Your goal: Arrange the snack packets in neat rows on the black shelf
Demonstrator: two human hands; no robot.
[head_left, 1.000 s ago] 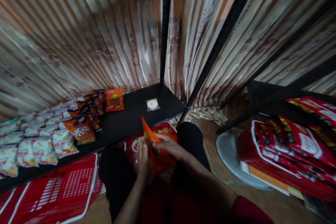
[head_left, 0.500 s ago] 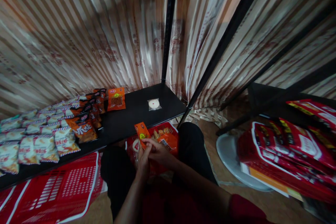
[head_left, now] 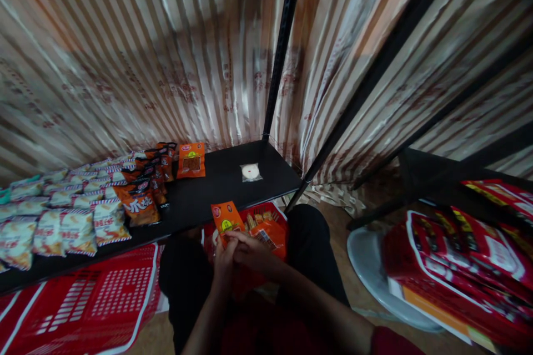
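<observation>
My left hand (head_left: 224, 260) is closed on the lower part of an orange snack packet (head_left: 225, 214), which has a red logo and a yellow-green patch on its front. My right hand (head_left: 255, 249) meets it there, its fingers closed at the packet's lower right edge. The packet tilts upright, front toward me. Below it, between my knees, is a red basket (head_left: 280, 213) holding another orange packet (head_left: 268, 234) and some tan snack pieces (head_left: 261, 216). My hands and forearms cover part of the basket.
Ahead, a black shelf (head_left: 216, 188) bears rows of white snack bags (head_left: 77, 227), brown-orange bags (head_left: 137, 202), a standing orange packet (head_left: 191, 161) and a round white wrapped item (head_left: 250, 172). Red baskets (head_left: 120, 294) sit lower left. Right, a basket of red packs (head_left: 458, 266) rests on a grey stool (head_left: 366, 266).
The orange packet has turned so its front faces me more fully. My hands have stayed together on it. The whole view has shifted slightly.
</observation>
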